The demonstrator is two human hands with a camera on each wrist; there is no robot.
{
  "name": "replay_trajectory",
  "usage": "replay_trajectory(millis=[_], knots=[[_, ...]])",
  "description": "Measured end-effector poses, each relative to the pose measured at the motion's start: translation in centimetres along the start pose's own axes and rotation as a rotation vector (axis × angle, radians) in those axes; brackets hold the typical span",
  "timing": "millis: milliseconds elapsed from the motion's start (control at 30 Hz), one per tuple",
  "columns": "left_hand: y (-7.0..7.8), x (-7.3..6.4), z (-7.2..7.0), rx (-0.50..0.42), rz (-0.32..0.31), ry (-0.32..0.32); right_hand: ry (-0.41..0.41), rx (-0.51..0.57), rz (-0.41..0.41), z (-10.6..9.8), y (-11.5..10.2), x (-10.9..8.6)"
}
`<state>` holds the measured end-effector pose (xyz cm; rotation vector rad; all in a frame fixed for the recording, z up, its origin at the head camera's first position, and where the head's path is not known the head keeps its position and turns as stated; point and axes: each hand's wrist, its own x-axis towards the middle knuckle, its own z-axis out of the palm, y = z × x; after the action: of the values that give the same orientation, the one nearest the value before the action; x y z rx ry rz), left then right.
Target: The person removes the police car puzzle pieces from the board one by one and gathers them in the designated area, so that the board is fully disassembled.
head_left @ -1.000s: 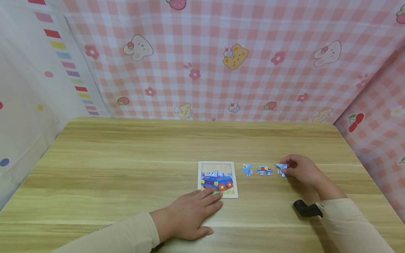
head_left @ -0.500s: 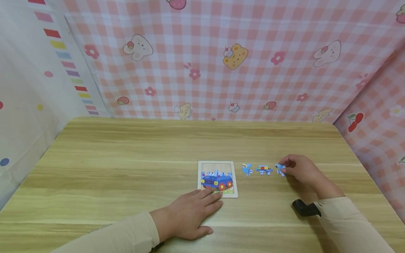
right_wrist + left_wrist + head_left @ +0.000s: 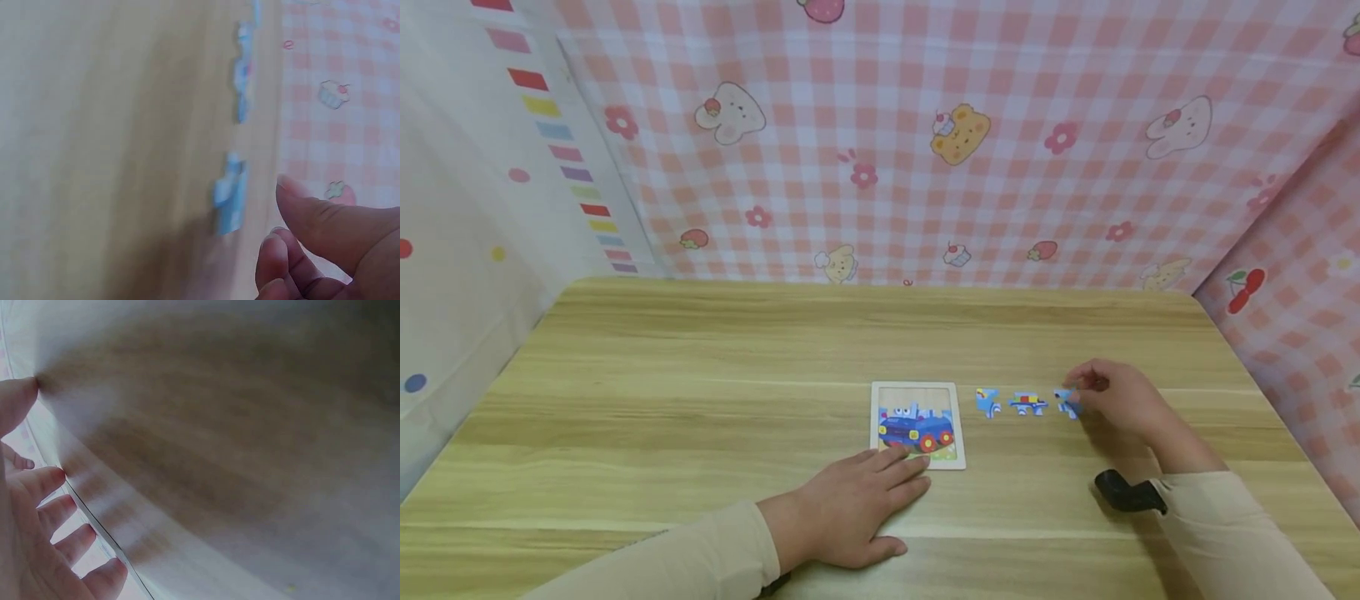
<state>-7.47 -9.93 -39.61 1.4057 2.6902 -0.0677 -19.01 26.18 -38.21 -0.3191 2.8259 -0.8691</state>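
1. The frame [image 3: 917, 384] lies flat on the table [image 3: 700, 358], a blue truck picture [image 3: 913, 427] partly filling it; whether the truck bears lettering is too small to tell.
2. The left hand [image 3: 853, 508] rests palm down, fingers straight and slightly apart, tips over the frame's near edge.
3. Right of the frame, three pieces lie in a row: first [image 3: 987, 402], middle [image 3: 1028, 403], last [image 3: 1063, 402].
4. The right hand [image 3: 1116, 398] is over the last piece, fingers bent, thumb and forefinger apart, gripping nothing.
5. Behind hangs checked cloth [image 3: 880, 83].
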Motion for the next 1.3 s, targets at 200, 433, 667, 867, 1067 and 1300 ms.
replay_trajectory(millis=[200, 433, 667, 867, 1067, 1300], knots=[[0.0, 0.0, -0.1, -0.008, -0.003, -0.012, 0.019, 0.017, -0.03, 0.0, -2.2, 0.2], [0.0, 0.0, 0.0, -0.033, -0.006, -0.033, -0.015, 0.076, -0.068, 1.1, -4.7, 0.7], [0.0, 0.1, 0.1, -0.019, 0.002, -0.025, -0.02, 0.092, -0.092, 2.8, -7.3, 1.2], [-0.1, 0.2, 0.1, -0.042, 0.0, -0.042, -0.034, 0.126, -0.109, 4.3, -9.2, 1.6], [-0.1, 0.2, 0.1, -0.024, 0.003, -0.028, -0.067, 0.146, -0.129, 5.8, -10.6, 2.2], [-0.2, 0.2, 0.1, -0.026, 0.001, -0.035, -0.103, 0.153, -0.17, 7.3, -12.6, 2.5]])
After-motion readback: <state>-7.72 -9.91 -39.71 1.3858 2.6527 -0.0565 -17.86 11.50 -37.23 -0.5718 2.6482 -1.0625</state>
